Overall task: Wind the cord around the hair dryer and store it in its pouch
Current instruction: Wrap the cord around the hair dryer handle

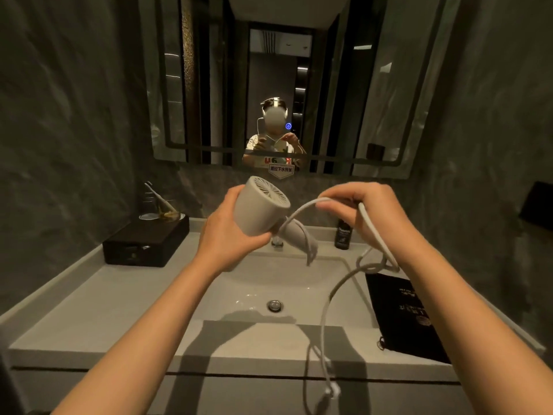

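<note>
My left hand (223, 235) grips the barrel of a pale grey hair dryer (261, 209), held over the sink with its grille facing up and its handle pointing down to the right. A loop of the cord lies around the handle. My right hand (363, 209) pinches the white cord (324, 307) beside the dryer. From that hand the cord arcs to the handle and also hangs down in a long loop past the counter's front edge, where its plug dangles. The black pouch (402, 316) lies flat on the counter at the right.
A white sink basin (209, 295) with a drain sits below the hands, and a tap stands behind the dryer. A black box (143, 245) with glasses on it stands at the back left. A dark bottle (344, 235) is at the back right. A mirror hangs above.
</note>
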A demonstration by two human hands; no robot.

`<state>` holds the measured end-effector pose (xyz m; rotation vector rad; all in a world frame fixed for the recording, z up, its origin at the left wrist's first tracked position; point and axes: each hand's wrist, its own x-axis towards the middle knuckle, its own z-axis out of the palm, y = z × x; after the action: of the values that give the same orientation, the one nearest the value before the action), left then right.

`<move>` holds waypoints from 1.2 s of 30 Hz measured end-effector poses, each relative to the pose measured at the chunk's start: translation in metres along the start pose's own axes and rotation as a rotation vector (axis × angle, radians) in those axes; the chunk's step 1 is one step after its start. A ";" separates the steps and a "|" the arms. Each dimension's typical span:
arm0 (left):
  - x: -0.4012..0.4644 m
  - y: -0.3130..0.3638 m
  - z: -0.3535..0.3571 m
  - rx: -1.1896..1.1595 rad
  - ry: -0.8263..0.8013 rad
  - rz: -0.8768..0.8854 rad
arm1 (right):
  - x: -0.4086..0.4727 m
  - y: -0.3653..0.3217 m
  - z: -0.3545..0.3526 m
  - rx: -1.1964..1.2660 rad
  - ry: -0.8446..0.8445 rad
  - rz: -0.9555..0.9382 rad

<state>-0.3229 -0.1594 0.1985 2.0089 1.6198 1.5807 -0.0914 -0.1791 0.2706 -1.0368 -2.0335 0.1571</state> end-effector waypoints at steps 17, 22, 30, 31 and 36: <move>0.000 0.034 0.001 -1.014 0.006 -0.443 | -0.016 0.034 0.043 0.201 -0.335 0.312; 0.003 0.042 0.016 -1.122 0.243 -0.637 | -0.022 0.011 0.051 0.283 -0.403 0.221; 0.011 0.014 -0.006 -0.379 0.403 -0.254 | -0.025 0.005 0.010 0.091 -0.452 0.070; 0.010 0.012 -0.007 -0.297 0.352 -0.190 | -0.021 0.004 0.005 0.006 -0.393 0.026; 0.006 0.008 -0.016 -0.197 0.082 -0.080 | 0.001 0.005 -0.017 0.021 -0.140 -0.057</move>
<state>-0.3300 -0.1660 0.2146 1.7811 1.4846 1.7382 -0.0764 -0.1791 0.2804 -0.9773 -2.1805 0.2260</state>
